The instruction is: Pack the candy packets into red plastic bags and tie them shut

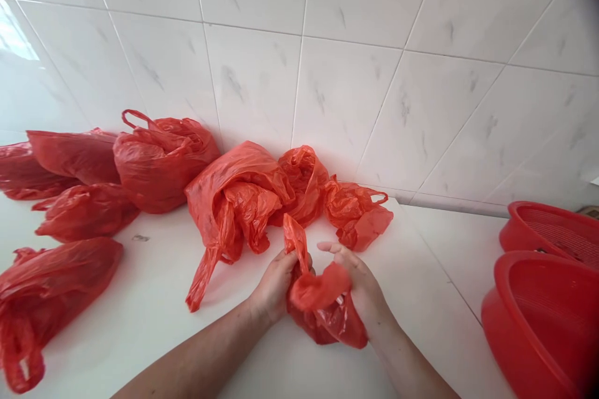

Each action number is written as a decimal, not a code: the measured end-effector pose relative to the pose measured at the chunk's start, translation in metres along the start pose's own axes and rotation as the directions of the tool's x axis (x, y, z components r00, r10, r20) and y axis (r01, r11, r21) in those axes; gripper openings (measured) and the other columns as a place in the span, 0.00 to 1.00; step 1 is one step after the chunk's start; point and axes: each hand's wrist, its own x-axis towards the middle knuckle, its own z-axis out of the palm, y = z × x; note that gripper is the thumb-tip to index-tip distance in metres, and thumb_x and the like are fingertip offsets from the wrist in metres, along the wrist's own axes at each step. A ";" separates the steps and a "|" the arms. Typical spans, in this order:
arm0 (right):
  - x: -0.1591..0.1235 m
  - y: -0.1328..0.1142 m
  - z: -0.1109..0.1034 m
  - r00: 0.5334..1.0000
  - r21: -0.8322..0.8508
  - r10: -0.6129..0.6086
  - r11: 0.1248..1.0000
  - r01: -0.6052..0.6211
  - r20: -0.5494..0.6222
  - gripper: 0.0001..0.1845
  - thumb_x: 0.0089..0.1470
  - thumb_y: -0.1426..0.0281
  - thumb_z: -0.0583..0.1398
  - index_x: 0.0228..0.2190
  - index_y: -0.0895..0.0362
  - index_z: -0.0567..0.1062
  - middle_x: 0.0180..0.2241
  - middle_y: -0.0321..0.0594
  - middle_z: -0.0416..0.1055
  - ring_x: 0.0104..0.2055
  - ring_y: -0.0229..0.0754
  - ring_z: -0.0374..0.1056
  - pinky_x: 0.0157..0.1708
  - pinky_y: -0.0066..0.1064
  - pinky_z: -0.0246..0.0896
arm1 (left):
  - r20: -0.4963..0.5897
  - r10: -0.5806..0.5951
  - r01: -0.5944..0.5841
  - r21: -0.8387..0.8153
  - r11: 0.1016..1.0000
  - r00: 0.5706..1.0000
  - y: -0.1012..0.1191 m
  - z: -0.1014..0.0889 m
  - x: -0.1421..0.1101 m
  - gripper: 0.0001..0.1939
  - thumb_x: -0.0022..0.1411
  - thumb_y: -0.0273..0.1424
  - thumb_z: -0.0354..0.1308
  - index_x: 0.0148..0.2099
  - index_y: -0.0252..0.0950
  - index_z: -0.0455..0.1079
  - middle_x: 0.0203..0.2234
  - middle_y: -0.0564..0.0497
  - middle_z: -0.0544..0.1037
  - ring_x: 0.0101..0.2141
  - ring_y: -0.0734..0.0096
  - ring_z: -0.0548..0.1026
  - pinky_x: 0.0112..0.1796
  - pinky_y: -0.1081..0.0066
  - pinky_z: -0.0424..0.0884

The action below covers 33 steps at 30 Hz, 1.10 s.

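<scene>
A small red plastic bag (349,322) is between my two hands, low over the white counter. My left hand (277,282) is closed round its gathered neck, with one handle (294,237) sticking up above the fingers. On the other side, my right hand (362,280) grips the bag's upper edge, with its foremost fingers stretched out to the left. A blurred fold of red plastic covers part of that hand. What lies inside the bag is hidden. Just beyond my hands sits a crumpled red bag (358,209), and a larger one (238,168) slumps to its left.
Several filled red bags lie along the left, including a round one (163,162) against the tiled wall (253,68) and one (65,280) at the near left. Two red plastic baskets (503,318) stand at the right. The white counter (435,318) has a seam.
</scene>
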 end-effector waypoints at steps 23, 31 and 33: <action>0.005 0.015 0.002 0.986 0.117 0.040 0.993 -0.022 -0.161 0.09 0.51 0.62 0.62 0.30 0.53 0.71 0.22 0.30 0.68 0.22 0.34 0.61 0.24 0.27 0.57 | 0.126 0.137 -0.177 0.397 0.901 0.983 -0.012 0.015 -0.016 0.28 0.55 0.40 0.61 0.56 0.40 0.60 0.37 0.48 0.77 0.42 0.60 0.74 0.42 0.67 0.67; 0.004 0.018 -0.011 0.996 0.160 0.043 0.986 -0.055 0.077 0.14 0.55 0.57 0.58 0.34 0.54 0.71 0.21 0.35 0.69 0.21 0.34 0.59 0.24 0.27 0.55 | 0.075 -0.009 -0.010 0.247 0.969 0.997 -0.008 0.005 -0.005 0.12 0.58 0.38 0.55 0.31 0.34 0.68 0.23 0.50 0.75 0.27 0.66 0.74 0.34 0.67 0.70; 0.004 0.018 -0.014 0.994 0.183 0.054 0.981 -0.071 0.094 0.19 0.56 0.53 0.55 0.35 0.56 0.73 0.24 0.37 0.70 0.26 0.37 0.63 0.29 0.30 0.58 | 0.094 -0.013 -0.011 0.245 0.969 0.995 -0.006 0.005 -0.004 0.07 0.56 0.33 0.56 0.33 0.33 0.69 0.24 0.50 0.76 0.27 0.67 0.74 0.33 0.68 0.70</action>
